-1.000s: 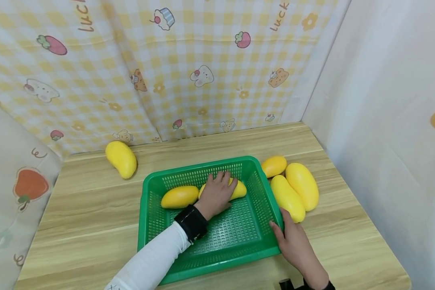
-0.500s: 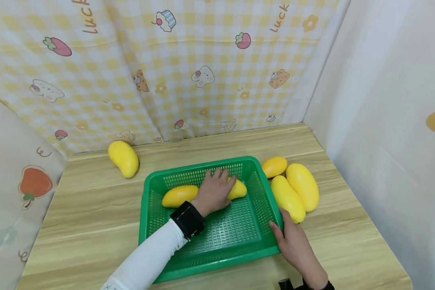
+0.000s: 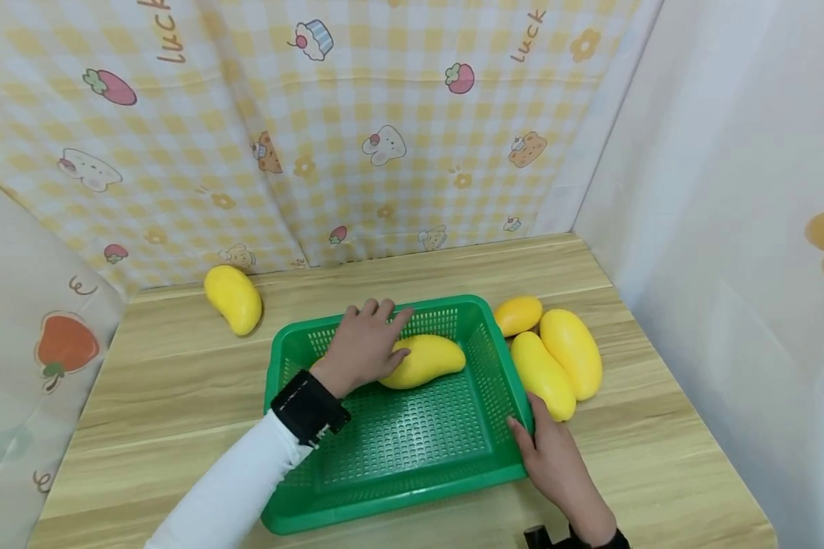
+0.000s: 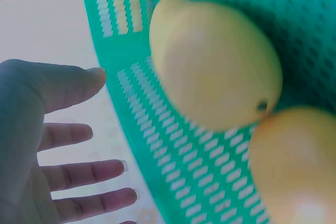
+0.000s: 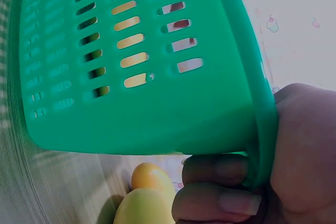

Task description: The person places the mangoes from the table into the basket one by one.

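Note:
A green plastic basket (image 3: 412, 435) stands on the table with two yellow mangoes inside, along its far side. The right-hand mango (image 3: 429, 362) shows clearly; only a sliver of the left one (image 3: 317, 365) appears past my left hand. My left hand (image 3: 362, 345) is above the far part of the basket, fingers spread and holding nothing. In the left wrist view, both mangoes lie apart from the left hand (image 4: 47, 145). My right hand (image 3: 559, 457) grips the basket's right rim near the front corner, fingers curled round it in the right wrist view.
Right of the basket lie an orange-yellow mango (image 3: 518, 315) and two larger yellow ones, a near one (image 3: 544, 375) and an outer one (image 3: 573, 352). Another mango (image 3: 233, 300) lies at the back left. Patterned cloth (image 3: 412, 107) hangs behind the wooden table (image 3: 172, 427).
My left hand has come off the right-hand mango and moved left and up, uncovering that mango and covering most of the left one. My right hand keeps its grip on the rim.

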`<action>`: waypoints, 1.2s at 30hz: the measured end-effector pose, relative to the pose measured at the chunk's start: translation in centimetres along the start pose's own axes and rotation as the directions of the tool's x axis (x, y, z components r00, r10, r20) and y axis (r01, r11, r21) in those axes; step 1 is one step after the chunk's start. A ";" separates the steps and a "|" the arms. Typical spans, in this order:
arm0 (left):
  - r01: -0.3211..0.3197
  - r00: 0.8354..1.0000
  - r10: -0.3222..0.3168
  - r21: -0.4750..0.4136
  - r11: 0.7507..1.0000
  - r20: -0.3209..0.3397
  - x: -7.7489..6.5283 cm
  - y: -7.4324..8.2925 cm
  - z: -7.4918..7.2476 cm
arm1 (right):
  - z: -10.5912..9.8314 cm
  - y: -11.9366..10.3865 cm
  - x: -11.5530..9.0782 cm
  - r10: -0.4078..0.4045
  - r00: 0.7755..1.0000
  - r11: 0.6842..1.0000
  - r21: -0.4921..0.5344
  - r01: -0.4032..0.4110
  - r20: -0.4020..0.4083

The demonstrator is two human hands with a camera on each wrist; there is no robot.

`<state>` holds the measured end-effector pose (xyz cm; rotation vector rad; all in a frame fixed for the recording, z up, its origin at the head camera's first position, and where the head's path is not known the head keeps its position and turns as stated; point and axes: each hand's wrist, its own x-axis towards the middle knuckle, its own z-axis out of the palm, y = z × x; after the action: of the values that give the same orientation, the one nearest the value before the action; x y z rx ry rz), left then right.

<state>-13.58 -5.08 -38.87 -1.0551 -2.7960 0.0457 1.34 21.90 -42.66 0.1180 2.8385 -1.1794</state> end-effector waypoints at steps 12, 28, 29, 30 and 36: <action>-0.015 0.970 0.003 -0.047 0.999 -0.243 -1.7 -5.9 -2.7 | 0.0 0.0 0.4 -0.025 1.000 1.000 0.003 0.025 -0.010; 0.112 0.876 -0.146 -0.101 0.989 -0.460 -4.9 -14.0 -1.5 | 0.1 0.3 0.1 -0.005 1.000 1.000 0.028 0.005 0.006; 0.129 0.875 -0.166 -0.112 0.985 -0.454 -5.2 -14.3 -1.4 | 0.1 0.3 0.2 -0.007 1.000 1.000 0.024 0.006 0.003; 0.142 0.875 -0.184 -0.127 0.982 -0.448 -5.3 -14.6 -1.4 | 0.1 0.3 0.2 -0.009 1.000 1.000 0.020 0.009 0.000; 0.179 0.877 -0.235 -0.168 0.969 -0.419 -6.1 -16.1 -1.0 | 0.2 0.2 0.1 -0.007 1.000 1.000 0.019 0.007 -0.004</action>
<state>-19.42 -21.23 -37.35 -0.6726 -2.4986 -0.3513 1.28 21.91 -42.93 0.1122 2.8337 -1.2092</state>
